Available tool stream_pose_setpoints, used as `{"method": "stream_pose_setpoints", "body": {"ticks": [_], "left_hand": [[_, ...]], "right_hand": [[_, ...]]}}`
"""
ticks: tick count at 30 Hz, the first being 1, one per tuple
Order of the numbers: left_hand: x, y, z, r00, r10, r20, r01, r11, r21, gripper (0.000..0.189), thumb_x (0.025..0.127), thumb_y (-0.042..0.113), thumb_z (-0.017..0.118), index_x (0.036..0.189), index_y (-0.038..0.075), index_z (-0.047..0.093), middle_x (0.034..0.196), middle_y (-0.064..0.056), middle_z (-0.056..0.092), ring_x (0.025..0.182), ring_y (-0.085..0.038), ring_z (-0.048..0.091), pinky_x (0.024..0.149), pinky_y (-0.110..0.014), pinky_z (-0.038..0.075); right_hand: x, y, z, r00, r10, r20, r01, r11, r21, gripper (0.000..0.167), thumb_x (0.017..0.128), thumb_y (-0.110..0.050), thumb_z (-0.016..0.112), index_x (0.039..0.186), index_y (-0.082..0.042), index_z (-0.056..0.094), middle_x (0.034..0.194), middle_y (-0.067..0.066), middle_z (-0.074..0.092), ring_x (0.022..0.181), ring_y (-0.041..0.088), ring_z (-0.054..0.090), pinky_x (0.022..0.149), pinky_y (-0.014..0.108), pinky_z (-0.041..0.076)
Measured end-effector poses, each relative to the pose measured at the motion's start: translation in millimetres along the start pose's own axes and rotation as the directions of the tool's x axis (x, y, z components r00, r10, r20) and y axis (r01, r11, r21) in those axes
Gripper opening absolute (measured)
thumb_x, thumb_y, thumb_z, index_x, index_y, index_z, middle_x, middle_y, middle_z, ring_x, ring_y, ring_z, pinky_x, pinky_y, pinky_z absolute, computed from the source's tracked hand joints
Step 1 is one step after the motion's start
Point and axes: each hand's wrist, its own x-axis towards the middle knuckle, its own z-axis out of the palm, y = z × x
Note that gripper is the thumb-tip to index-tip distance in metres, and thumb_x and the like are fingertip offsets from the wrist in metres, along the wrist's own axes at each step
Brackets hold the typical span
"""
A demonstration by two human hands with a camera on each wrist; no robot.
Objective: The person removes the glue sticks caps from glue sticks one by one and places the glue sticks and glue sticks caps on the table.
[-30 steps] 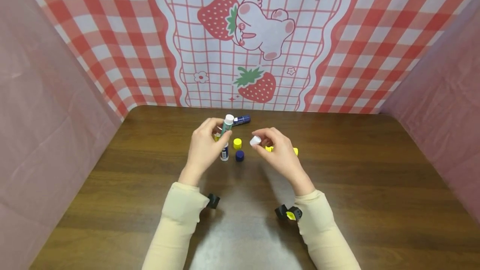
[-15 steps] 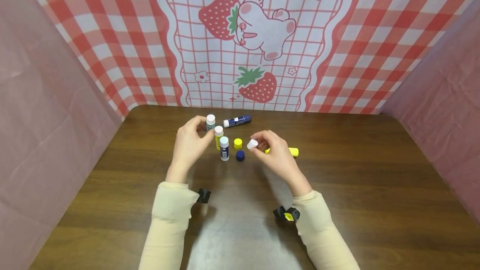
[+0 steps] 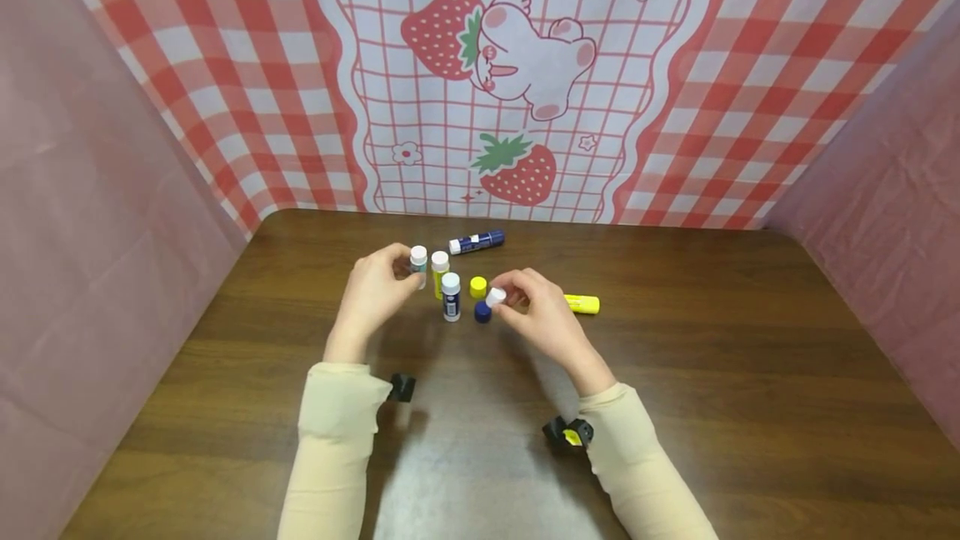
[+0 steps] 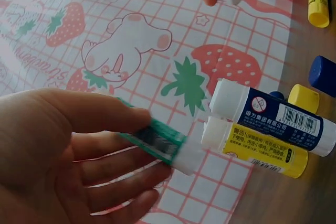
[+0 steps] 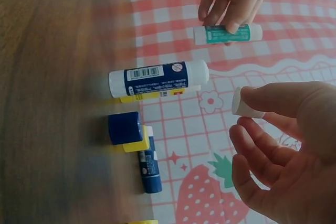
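Observation:
My left hand (image 3: 371,294) pinches a glue stick with a green label (image 5: 226,34) and white ends between thumb and fingers, left of two standing glue sticks. One of those is navy with a white top (image 3: 451,300), nearer me; the other is yellow with a white top (image 3: 440,275), just behind it. Between thumb and fingertips of my right hand (image 3: 543,319) is a small white cap (image 3: 496,297). It hovers close by a navy cap (image 3: 482,312) and a yellow cap (image 3: 478,287) on the table.
Behind the caps lies a navy glue stick (image 3: 477,242) on its side. A yellow glue stick (image 3: 583,304) lies to the right, partly hidden by my right hand. The wooden table (image 3: 712,407) meets a checked cloth (image 3: 750,98) at its back edge.
My left hand has carried the green glue stick leftward, away from the standing sticks it had overlapped. The right hand has shifted slightly left and toward me with the white cap.

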Motion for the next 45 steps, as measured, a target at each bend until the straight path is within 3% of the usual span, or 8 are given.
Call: {"method": "stream_pose_setpoints", "body": {"ticks": [8, 15, 28, 34, 42, 45], "left_hand": [[1.2, -3.1, 1.1, 0.991, -0.031, 0.132, 0.028, 0.999, 0.02, 0.025, 0.079, 0.017, 0.066, 0.101, 0.006, 0.062, 0.094, -0.01, 0.068, 0.085, -0.022, 0.064, 0.076, -0.039, 0.05], [1.5, -2.5, 3.1, 0.977, 0.018, 0.212, -0.027, 0.999, 0.04, 0.022, 0.076, 0.013, 0.068, 0.095, 0.004, 0.063, 0.091, -0.011, 0.068, 0.083, -0.021, 0.065, 0.075, -0.037, 0.05], [-0.2, -1.5, 12.9, 0.9, 0.069, 0.431, -0.12, 0.988, 0.093, 0.013, 0.075, 0.012, 0.071, 0.088, 0.009, 0.07, 0.078, 0.0, 0.065, 0.067, -0.014, 0.052, 0.064, -0.027, 0.046], [0.4, 0.8, 20.8, 0.883, 0.132, 0.451, -0.191, 0.978, 0.088, 0.012, 0.074, 0.012, 0.072, 0.085, 0.01, 0.066, 0.076, 0.001, 0.064, 0.069, -0.011, 0.054, 0.065, -0.027, 0.046], [-1.6, 7.4, 28.5, 0.874, 0.154, 0.461, -0.225, 0.969, 0.104, 0.013, 0.074, 0.014, 0.073, 0.08, 0.01, 0.062, 0.071, 0.002, 0.061, 0.063, -0.01, 0.051, 0.06, -0.025, 0.044], [-2.1, 9.4, 32.6, 0.862, 0.179, 0.474, -0.259, 0.96, 0.109, 0.012, 0.075, 0.014, 0.072, 0.076, 0.012, 0.06, 0.067, 0.004, 0.057, 0.06, -0.01, 0.048, 0.057, -0.024, 0.041]], "right_hand": [[0.7, 3.2, 3.4, 0.998, 0.043, 0.041, -0.042, 0.998, -0.04, 0.022, 0.078, -0.012, 0.07, 0.098, -0.008, 0.062, 0.084, 0.004, 0.058, 0.074, 0.016, 0.055, 0.068, 0.029, 0.047], [1.2, 7.1, 6.3, 0.992, 0.085, 0.09, -0.078, 0.994, -0.078, 0.02, 0.078, -0.014, 0.07, 0.095, -0.008, 0.062, 0.081, 0.003, 0.057, 0.072, 0.013, 0.053, 0.066, 0.025, 0.045], [0.9, 9.9, 6.9, 0.976, 0.155, 0.155, -0.139, 0.984, -0.113, 0.021, 0.077, -0.016, 0.071, 0.093, -0.009, 0.059, 0.08, 0.003, 0.056, 0.073, 0.015, 0.051, 0.066, 0.027, 0.043], [0.8, 10.9, 7.9, 0.966, 0.188, 0.176, -0.168, 0.978, -0.121, 0.023, 0.075, -0.018, 0.073, 0.089, -0.01, 0.056, 0.077, 0.002, 0.055, 0.07, 0.015, 0.049, 0.062, 0.026, 0.041], [-0.7, 11.6, 9.3, 0.952, 0.217, 0.217, -0.195, 0.974, -0.116, 0.023, 0.076, -0.018, 0.072, 0.09, -0.01, 0.055, 0.075, 0.002, 0.056, 0.068, 0.014, 0.049, 0.06, 0.026, 0.042], [-1.1, 12.0, 9.4, 0.952, 0.208, 0.225, -0.184, 0.975, -0.121, 0.022, 0.077, -0.018, 0.071, 0.091, -0.01, 0.055, 0.075, 0.001, 0.056, 0.067, 0.013, 0.05, 0.06, 0.026, 0.042]]}}
